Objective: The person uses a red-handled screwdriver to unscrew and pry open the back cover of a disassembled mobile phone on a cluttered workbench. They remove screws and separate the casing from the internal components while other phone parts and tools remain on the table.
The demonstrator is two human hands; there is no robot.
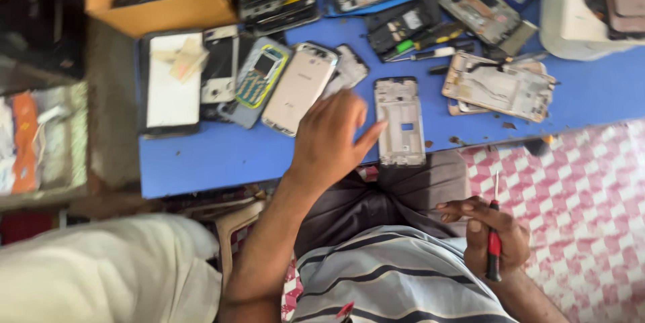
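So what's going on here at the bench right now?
A person sits at a blue table strewn with phone parts. The left hand reaches out over the table edge, fingers spread, between a pale gold phone and a bare phone frame; it grips nothing. The right hand stays back near the lap, closed on a red-handled screwdriver with its tip pointing up.

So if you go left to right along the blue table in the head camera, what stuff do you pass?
White tablet → keypad phone → gold phone back → left hand → silver phone frame → pale opened phone shell, all on the blue table.
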